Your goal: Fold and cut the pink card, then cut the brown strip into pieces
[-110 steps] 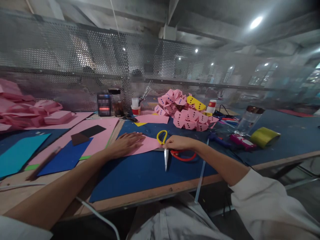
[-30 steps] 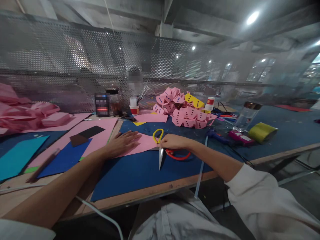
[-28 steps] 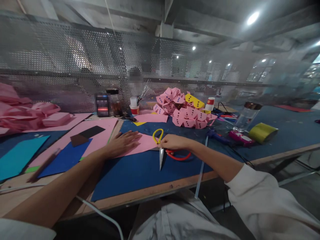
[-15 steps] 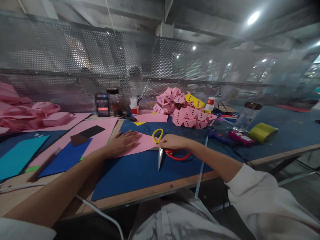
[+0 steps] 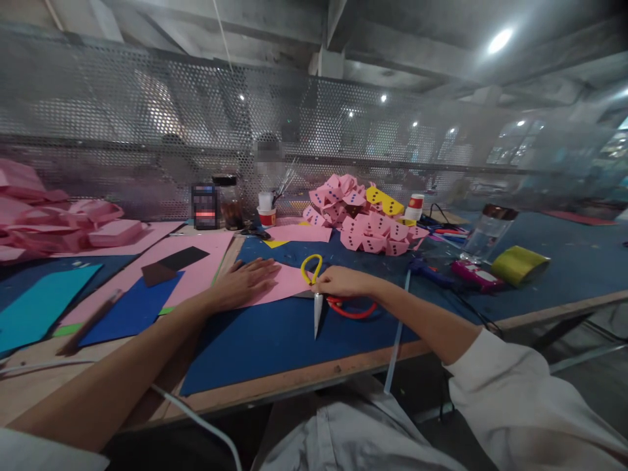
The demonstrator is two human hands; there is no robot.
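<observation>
My left hand (image 5: 248, 284) lies flat, fingers stretched out, on a pink paper sheet (image 5: 289, 282) atop the blue board. My right hand (image 5: 346, 281) is closed around the middle of a pair of scissors (image 5: 318, 317) at the sheet's right end. The scissors have one yellow and one red handle loop and are spread apart. One blade points down toward the table's front edge. A dark piece along the sheet's lower right edge is mostly covered, and I cannot make out what it is.
Folded pink pieces with dots (image 5: 373, 229) are heaped behind my right hand. To the right are a clear jar (image 5: 485, 235), a pink tool (image 5: 475, 276) and a yellow roll (image 5: 521, 265). Left are blue paper (image 5: 130, 311) and more pink pieces (image 5: 59, 222). A white cable (image 5: 196, 418) crosses the front edge.
The view has shifted a little, so everything appears slightly further right. Both hands, the scissors and the pink sheet keep nearly the same positions relative to each other.
</observation>
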